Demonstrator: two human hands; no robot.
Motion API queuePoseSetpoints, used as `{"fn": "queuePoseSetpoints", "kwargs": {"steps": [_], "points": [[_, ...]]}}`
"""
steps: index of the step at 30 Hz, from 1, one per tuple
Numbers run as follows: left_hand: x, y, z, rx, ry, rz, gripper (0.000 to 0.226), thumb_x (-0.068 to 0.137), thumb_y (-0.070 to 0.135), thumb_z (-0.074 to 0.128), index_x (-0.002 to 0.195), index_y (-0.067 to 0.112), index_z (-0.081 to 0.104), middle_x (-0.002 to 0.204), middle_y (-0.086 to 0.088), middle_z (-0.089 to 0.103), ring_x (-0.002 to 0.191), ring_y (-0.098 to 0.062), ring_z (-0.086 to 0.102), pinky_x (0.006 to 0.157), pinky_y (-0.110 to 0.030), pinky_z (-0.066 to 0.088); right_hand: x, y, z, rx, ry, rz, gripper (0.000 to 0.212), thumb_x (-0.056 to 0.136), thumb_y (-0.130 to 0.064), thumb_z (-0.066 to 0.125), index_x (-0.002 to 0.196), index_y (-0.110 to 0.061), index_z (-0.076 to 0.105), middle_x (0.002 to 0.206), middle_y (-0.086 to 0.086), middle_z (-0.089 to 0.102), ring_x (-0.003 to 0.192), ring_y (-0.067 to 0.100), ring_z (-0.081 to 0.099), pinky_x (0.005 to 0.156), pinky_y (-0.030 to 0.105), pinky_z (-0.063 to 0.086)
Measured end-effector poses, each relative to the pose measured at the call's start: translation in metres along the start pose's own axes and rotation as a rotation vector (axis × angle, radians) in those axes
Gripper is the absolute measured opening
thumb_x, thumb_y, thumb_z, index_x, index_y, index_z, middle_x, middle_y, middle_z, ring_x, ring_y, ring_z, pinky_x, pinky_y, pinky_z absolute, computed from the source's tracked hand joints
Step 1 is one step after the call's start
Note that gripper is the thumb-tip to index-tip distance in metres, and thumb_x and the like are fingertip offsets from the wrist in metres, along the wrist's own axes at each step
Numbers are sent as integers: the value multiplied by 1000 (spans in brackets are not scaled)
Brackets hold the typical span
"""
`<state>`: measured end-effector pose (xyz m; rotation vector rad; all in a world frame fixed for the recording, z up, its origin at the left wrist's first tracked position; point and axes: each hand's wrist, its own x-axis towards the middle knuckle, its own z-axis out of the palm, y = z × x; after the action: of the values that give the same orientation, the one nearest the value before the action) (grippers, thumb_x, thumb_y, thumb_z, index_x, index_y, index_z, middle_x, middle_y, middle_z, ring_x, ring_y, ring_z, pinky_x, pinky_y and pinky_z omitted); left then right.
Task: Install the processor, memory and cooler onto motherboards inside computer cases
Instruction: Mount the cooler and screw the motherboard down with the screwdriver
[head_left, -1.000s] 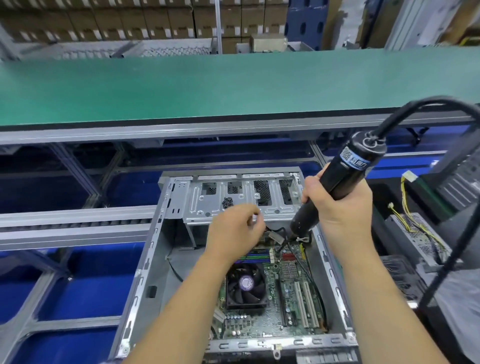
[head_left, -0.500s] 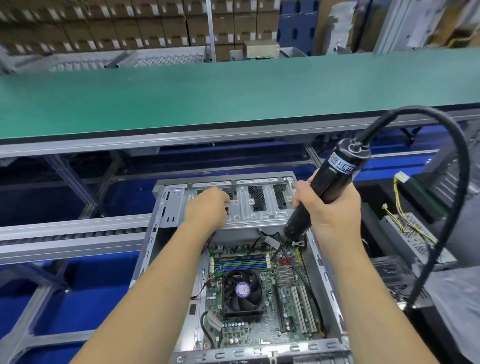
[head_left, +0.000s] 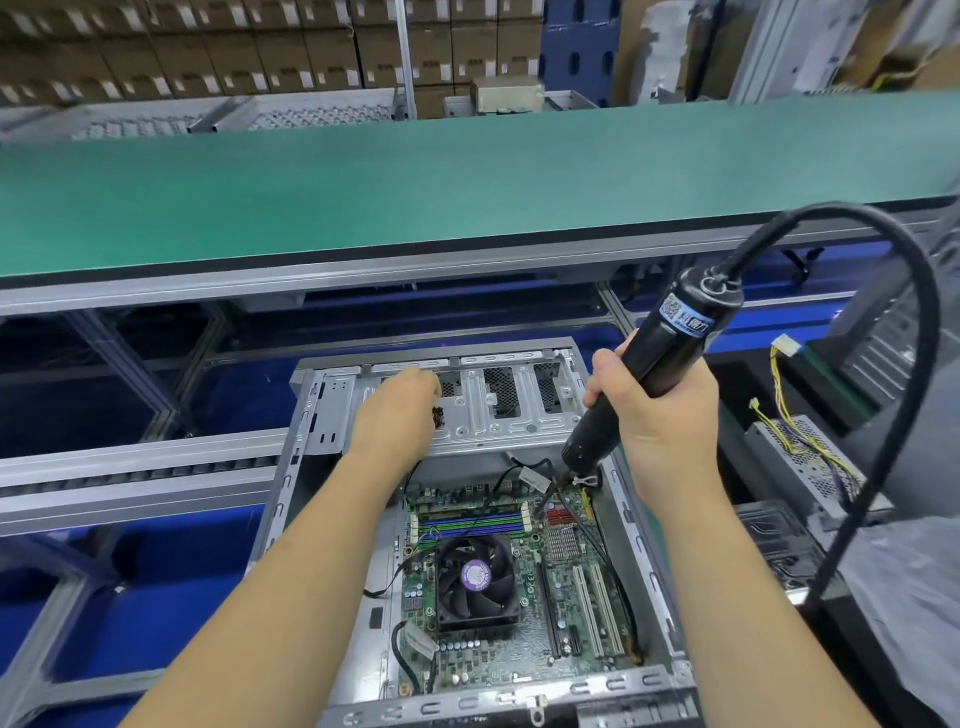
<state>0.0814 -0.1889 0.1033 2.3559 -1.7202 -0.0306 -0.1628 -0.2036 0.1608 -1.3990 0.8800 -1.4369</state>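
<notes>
Head view looks down over a long green bench (head_left: 363, 197) on a grey aluminium frame, with stacked cardboard boxes (head_left: 218, 47) on shelving along the far wall and blue flooring below the rails. Nearer the person, an open grey computer case (head_left: 332, 415) lies flat, its motherboard (head_left: 524, 639) seated inside with a black cooler fan (head_left: 475, 577) over the processor and blue and green memory slots (head_left: 467, 522) just beyond it. To the right sits a metal power supply (head_left: 810, 457) with yellow wires. Against half a second earlier, the left hand (head_left: 400, 415) has slid further left and forward across the drive cage (head_left: 498, 410), now resting beside a small dark heap of screws (head_left: 438, 415), while the right hand has barely shifted. The left grip is curled with knuckles up; whether its fingers hold a screw cannot be told. The right hand (head_left: 654, 410) has its grip wrapped firmly round a black electric screwdriver (head_left: 649, 358), tilted with its tip down at the board's far right corner, well beyond the cooler. A thick black cable (head_left: 914, 332) loops from the tool's top.
</notes>
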Motion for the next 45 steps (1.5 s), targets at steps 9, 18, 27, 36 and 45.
{"fn": "queuePoseSetpoints", "kwargs": {"steps": [9,18,27,36,45], "points": [[-61,61,-6,-891,17,-148,14,86,15,68,76,25,70,70,14,69,63,1,62,55,-10,47,3,-15,-2,112,43,-59,17,79,-34,75,70,-28,63,62,2,63,58,23,60,67,37,53],[-97,55,59,-1284,-139,-554,15,89,8,71,83,19,79,69,3,73,62,-7,62,60,-21,50,2,-32,-9,160,65,-89,14,80,-39,75,71,-35,66,61,-1,63,61,26,59,69,39,52],[-95,60,61,-1132,-132,-424,14,87,14,74,78,24,77,72,8,73,65,-5,64,64,-22,50,-7,-44,-4,251,79,-119,14,81,-35,74,71,-34,64,62,0,62,60,26,57,68,41,51],[-99,62,57,-863,-115,-295,10,88,23,74,79,24,71,79,9,69,75,-7,63,66,-17,45,-19,-51,-10,283,108,-114,12,79,-34,74,71,-32,65,61,0,61,58,25,57,67,38,51],[-101,63,57,-828,-81,-228,14,91,23,71,79,29,67,78,11,67,69,-3,58,62,-15,41,-18,-53,-13,283,104,-128,13,80,-36,74,70,-34,66,62,-1,61,57,25,58,68,40,51]]}}
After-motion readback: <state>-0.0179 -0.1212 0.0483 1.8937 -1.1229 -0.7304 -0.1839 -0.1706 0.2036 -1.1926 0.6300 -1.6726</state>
